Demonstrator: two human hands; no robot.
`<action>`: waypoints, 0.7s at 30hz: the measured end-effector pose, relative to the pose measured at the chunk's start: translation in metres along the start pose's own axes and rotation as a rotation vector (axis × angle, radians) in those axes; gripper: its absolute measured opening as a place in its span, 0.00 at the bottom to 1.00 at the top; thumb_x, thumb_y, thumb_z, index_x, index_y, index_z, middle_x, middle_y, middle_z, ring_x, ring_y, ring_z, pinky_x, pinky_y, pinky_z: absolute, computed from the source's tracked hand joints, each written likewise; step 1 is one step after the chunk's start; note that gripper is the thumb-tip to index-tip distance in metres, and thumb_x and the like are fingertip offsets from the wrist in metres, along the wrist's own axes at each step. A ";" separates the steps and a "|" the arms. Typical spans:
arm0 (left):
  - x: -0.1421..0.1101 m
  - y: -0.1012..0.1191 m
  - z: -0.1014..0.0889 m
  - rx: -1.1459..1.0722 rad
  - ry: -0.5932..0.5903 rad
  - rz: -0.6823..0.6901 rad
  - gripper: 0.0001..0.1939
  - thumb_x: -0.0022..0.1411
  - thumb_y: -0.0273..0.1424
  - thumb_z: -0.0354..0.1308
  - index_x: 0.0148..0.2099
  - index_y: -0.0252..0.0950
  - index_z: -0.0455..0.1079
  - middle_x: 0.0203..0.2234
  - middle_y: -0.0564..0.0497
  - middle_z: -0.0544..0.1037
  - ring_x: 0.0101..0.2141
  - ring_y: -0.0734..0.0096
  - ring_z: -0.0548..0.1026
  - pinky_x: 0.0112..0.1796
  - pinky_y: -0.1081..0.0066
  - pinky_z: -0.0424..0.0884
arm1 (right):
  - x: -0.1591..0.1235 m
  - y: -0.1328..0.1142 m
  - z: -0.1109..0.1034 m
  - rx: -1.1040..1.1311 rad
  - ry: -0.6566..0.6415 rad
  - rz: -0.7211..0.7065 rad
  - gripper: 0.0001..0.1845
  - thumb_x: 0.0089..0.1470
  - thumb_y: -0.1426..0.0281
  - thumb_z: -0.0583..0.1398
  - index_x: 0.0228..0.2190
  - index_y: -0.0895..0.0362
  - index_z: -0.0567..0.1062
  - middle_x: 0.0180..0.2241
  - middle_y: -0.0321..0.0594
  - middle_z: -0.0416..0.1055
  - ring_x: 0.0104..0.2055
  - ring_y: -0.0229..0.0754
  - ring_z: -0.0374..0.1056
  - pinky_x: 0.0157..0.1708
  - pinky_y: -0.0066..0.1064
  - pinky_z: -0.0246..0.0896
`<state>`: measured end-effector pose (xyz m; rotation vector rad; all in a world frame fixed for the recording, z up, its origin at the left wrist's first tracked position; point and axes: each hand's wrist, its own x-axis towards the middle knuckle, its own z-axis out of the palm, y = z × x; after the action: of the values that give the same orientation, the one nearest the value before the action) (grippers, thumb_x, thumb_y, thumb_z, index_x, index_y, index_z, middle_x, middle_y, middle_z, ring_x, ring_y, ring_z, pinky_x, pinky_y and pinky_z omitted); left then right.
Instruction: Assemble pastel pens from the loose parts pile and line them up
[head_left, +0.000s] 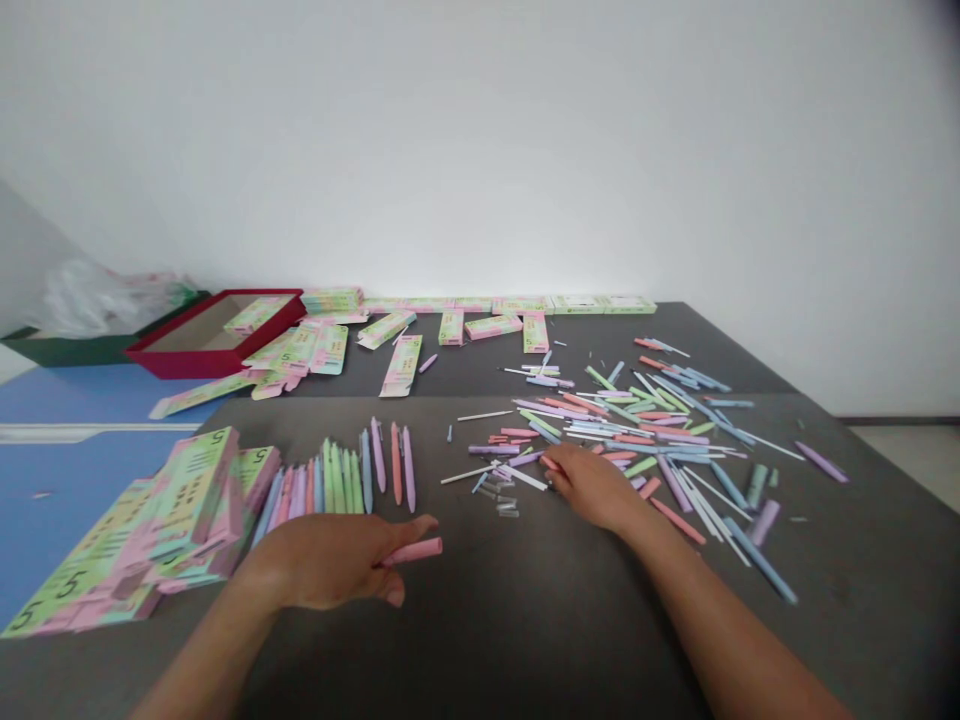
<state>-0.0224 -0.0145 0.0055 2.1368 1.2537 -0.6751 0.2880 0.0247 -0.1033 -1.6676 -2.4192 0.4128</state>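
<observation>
Before me, on a dark table (480, 650), a row of assembled pens (345, 478) lies just right of a stack of printed cartons (187, 510) at the table's left edge. Loose pen parts (637, 430) are scattered further right. Flattened cartons (397, 365) lie behind the row, and an open cardboard tray (217, 355) sits beyond them, to the left.

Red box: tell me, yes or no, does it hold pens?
No, the red box holds a pink-and-green carton, and no pens show inside it.
</observation>
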 end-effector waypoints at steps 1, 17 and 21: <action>0.001 0.001 -0.001 0.006 -0.004 -0.006 0.35 0.58 0.35 0.53 0.67 0.46 0.51 0.47 0.45 0.78 0.42 0.55 0.76 0.33 0.68 0.69 | 0.001 -0.001 0.001 -0.008 0.013 0.010 0.09 0.60 0.71 0.51 0.37 0.56 0.71 0.38 0.42 0.71 0.40 0.43 0.66 0.36 0.29 0.52; -0.003 -0.002 0.000 -0.034 0.012 -0.002 0.35 0.58 0.36 0.54 0.67 0.47 0.52 0.45 0.45 0.78 0.41 0.57 0.76 0.35 0.68 0.70 | 0.062 -0.023 0.014 -0.170 -0.056 -0.070 0.14 0.60 0.69 0.51 0.44 0.58 0.72 0.45 0.49 0.73 0.46 0.48 0.69 0.41 0.33 0.59; -0.004 -0.004 0.000 -0.054 -0.009 0.000 0.35 0.58 0.36 0.53 0.67 0.48 0.52 0.44 0.47 0.79 0.39 0.58 0.77 0.34 0.68 0.70 | 0.065 -0.020 0.005 -0.138 -0.048 -0.047 0.12 0.60 0.66 0.52 0.40 0.57 0.72 0.41 0.47 0.74 0.41 0.46 0.70 0.37 0.31 0.58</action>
<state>-0.0279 -0.0152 0.0066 2.0879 1.2532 -0.6435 0.2459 0.0785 -0.1022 -1.6684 -2.5698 0.2885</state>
